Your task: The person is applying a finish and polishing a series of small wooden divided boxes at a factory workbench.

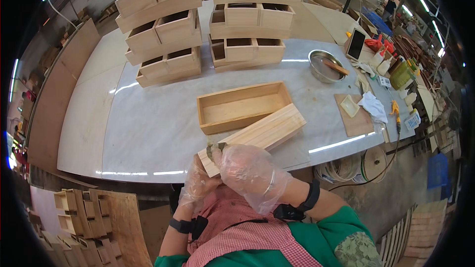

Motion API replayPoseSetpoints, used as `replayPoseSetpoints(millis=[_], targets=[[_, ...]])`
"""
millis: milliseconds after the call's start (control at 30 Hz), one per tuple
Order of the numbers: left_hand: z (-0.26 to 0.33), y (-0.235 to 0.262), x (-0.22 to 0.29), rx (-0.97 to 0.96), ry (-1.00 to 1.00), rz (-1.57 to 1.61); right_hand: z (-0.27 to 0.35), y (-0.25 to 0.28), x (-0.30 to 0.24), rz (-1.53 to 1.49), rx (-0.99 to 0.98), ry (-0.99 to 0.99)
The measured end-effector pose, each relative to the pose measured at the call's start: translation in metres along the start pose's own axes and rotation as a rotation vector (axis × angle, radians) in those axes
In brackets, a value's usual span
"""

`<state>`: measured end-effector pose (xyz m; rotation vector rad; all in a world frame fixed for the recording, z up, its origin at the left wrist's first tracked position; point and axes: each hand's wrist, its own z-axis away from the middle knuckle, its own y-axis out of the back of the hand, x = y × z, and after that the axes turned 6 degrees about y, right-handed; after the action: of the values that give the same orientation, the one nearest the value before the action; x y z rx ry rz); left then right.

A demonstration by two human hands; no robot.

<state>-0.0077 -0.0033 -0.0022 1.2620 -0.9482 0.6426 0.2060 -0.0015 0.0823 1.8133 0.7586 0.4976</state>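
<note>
A long pale wooden box [267,131] lies slantwise at the table's front, with only closed faces showing. Its front edge is touched by both my hands, which wear loose clear plastic gloves. My left hand [199,180] grips the box's near left end, its fingers partly hidden. Just above it, my right hand [247,168] is closed round a small olive-green pad [216,150], pressed against that same end; the pad's exact kind is unclear. Directly behind, an open wooden box [242,106] rests with its hollow side up, close against the slanted box.
Stacked wooden boxes with compartments [170,69] [252,52] stand at the back. To the right are a metal bowl [321,71] with a brush-like wooden piece, a board [354,123] bearing a small dish, a white cloth [373,108], bottles [383,66] and a corded yellow tool [396,111].
</note>
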Motion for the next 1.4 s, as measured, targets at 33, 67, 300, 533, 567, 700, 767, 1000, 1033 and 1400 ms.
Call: replayPoseSetpoints(millis=[33, 67, 300, 533, 567, 700, 767, 1000, 1033, 1400], targets=[[0.000, 0.002, -0.002, -0.025, 0.045, 0.105, 0.001, -0.002, 0.005, -0.051, -0.029, -0.052], [0.001, 0.003, -0.004, -0.026, 0.072, 0.223, 0.005, -0.003, 0.016, -0.110, 0.007, -0.044], [-0.001, 0.003, -0.003, 0.035, -0.009, -0.059, 0.066, -0.002, 0.123, 0.403, -0.180, -0.446], [0.000, 0.005, 0.006, 0.007, 0.049, 0.060, 0.009, -0.012, 0.022, -0.224, -0.342, -0.298], [0.001, 0.005, 0.005, 0.004, 0.055, 0.085, 0.018, -0.010, 0.039, -0.056, -0.206, -0.311], [0.000, 0.005, -0.004, -0.015, 0.046, 0.187, 0.070, 0.011, 0.137, 0.269, -0.081, -0.426], [-0.001, 0.006, -0.008, -0.014, 0.063, 0.091, 0.095, 0.013, 0.157, 0.068, -0.011, -0.645], [0.001, 0.005, -0.003, 0.030, 0.074, -0.013, 0.105, 0.014, 0.107, 0.310, -0.002, -0.559], [0.000, 0.006, -0.002, 0.006, 0.076, -0.001, 0.105, 0.014, 0.105, 0.250, -0.102, -0.514], [-0.001, -0.001, -0.016, -0.032, 0.014, 0.320, 0.093, -0.005, 0.098, 0.204, -0.007, -0.478]])
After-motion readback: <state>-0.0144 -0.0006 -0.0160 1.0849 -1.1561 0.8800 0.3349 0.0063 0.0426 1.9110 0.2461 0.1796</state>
